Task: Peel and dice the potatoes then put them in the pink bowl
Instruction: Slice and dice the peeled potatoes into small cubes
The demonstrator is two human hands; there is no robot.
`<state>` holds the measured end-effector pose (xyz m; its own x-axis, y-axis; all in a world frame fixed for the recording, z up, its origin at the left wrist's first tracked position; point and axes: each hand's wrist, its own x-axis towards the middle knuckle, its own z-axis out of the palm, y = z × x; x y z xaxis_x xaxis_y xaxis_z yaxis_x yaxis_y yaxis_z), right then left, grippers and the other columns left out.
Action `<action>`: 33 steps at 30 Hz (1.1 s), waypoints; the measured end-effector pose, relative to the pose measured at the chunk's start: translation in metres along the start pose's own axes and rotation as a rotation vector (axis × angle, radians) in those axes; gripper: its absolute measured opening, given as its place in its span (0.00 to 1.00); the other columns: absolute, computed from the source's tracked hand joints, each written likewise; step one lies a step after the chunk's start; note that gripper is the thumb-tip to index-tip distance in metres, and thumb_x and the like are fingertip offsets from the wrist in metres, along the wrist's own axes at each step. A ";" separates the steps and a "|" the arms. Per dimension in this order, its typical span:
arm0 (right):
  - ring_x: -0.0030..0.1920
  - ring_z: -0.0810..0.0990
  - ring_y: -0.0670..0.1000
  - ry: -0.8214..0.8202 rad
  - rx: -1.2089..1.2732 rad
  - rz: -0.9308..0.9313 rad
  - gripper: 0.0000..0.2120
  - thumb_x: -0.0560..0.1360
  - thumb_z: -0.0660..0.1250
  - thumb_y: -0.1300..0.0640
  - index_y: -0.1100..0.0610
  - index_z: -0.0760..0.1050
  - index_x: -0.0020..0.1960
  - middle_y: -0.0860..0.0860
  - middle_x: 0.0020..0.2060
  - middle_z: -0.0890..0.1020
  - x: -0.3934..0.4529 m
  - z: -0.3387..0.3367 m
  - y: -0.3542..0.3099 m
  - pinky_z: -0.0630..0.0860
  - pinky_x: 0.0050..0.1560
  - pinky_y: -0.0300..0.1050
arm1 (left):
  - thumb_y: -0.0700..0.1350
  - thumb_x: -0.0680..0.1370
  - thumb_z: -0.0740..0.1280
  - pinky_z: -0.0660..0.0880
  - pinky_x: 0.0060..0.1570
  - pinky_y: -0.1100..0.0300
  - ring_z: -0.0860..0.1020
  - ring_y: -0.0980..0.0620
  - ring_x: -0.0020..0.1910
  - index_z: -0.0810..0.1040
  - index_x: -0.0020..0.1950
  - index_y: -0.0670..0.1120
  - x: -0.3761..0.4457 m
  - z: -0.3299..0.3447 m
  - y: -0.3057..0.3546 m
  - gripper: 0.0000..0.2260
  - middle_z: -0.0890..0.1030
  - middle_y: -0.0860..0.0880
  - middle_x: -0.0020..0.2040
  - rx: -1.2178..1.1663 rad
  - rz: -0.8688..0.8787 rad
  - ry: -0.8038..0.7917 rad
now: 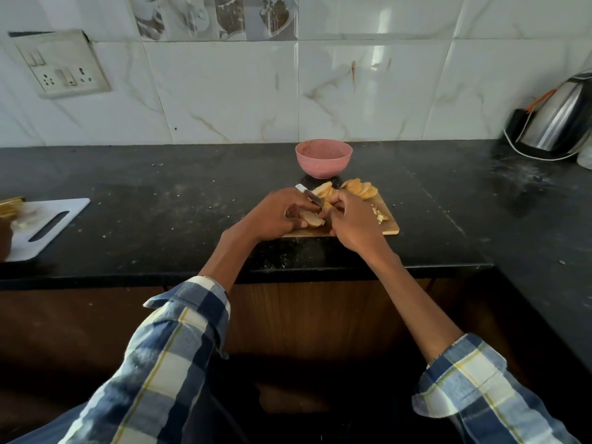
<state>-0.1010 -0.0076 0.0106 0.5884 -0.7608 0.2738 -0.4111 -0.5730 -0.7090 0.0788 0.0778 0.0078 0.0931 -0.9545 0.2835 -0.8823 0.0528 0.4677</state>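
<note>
At frame centre, the left hand (272, 216) grips a pale, brown-edged potato slice (312, 218); the right hand (350, 221) grips the knife (309, 195).

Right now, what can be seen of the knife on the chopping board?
The knife shows a short, pale metal blade, its tip pointing up and to the left, toward the pink bowl. A bit of yellow handle shows at the right hand, which holds it. The blade slants above the potato piece held by the left hand, over the wooden board.
</note>
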 end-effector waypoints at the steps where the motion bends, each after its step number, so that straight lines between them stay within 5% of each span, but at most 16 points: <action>1: 0.41 0.84 0.46 -0.002 0.018 0.002 0.04 0.83 0.65 0.57 0.50 0.76 0.56 0.43 0.48 0.84 0.001 -0.001 0.002 0.84 0.49 0.51 | 0.39 0.76 0.76 0.76 0.61 0.54 0.79 0.50 0.58 0.83 0.67 0.51 0.002 0.000 0.000 0.20 0.80 0.49 0.64 0.000 0.005 -0.014; 4: 0.36 0.82 0.43 0.010 0.107 0.009 0.05 0.84 0.64 0.58 0.52 0.77 0.58 0.44 0.47 0.85 0.000 -0.005 0.008 0.79 0.37 0.37 | 0.41 0.77 0.76 0.75 0.60 0.58 0.76 0.53 0.62 0.83 0.67 0.52 0.004 0.001 0.002 0.19 0.78 0.50 0.68 -0.009 0.008 -0.047; 9: 0.46 0.83 0.41 0.082 0.137 -0.014 0.05 0.83 0.65 0.58 0.48 0.77 0.55 0.41 0.45 0.86 -0.003 -0.005 0.019 0.83 0.46 0.48 | 0.47 0.77 0.76 0.72 0.63 0.55 0.76 0.53 0.62 0.85 0.63 0.52 0.001 0.011 0.008 0.14 0.78 0.51 0.66 0.035 -0.045 0.019; 15: 0.46 0.78 0.41 0.217 -0.121 -0.051 0.08 0.81 0.70 0.56 0.52 0.80 0.60 0.44 0.50 0.84 -0.004 -0.008 0.021 0.73 0.44 0.39 | 0.53 0.76 0.76 0.74 0.61 0.55 0.76 0.55 0.59 0.86 0.60 0.55 -0.010 0.026 0.032 0.13 0.78 0.53 0.66 0.090 -0.206 0.225; 20: 0.47 0.81 0.49 0.079 -0.279 -0.015 0.13 0.76 0.76 0.46 0.51 0.82 0.55 0.47 0.47 0.84 0.000 -0.003 0.028 0.76 0.45 0.47 | 0.47 0.77 0.75 0.73 0.58 0.59 0.79 0.52 0.57 0.88 0.56 0.49 -0.014 0.038 0.054 0.09 0.83 0.50 0.59 0.117 -0.288 0.376; 26: 0.45 0.82 0.52 0.028 -0.274 0.043 0.12 0.75 0.76 0.46 0.53 0.81 0.51 0.48 0.42 0.82 0.003 -0.001 0.025 0.75 0.43 0.49 | 0.32 0.75 0.69 0.73 0.55 0.65 0.81 0.52 0.57 0.85 0.64 0.45 -0.014 0.017 0.047 0.20 0.85 0.48 0.61 0.030 -0.291 0.237; 33: 0.50 0.82 0.50 0.006 -0.237 0.051 0.12 0.77 0.75 0.51 0.51 0.83 0.59 0.47 0.49 0.84 0.007 -0.001 0.014 0.76 0.48 0.47 | 0.39 0.75 0.77 0.77 0.52 0.62 0.80 0.59 0.45 0.88 0.59 0.50 -0.014 0.013 0.028 0.13 0.86 0.52 0.53 0.016 -0.192 0.235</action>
<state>-0.1036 -0.0215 0.0032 0.5592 -0.7917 0.2460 -0.5925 -0.5892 -0.5493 0.0466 0.0883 0.0060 0.3618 -0.8522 0.3780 -0.8449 -0.1284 0.5192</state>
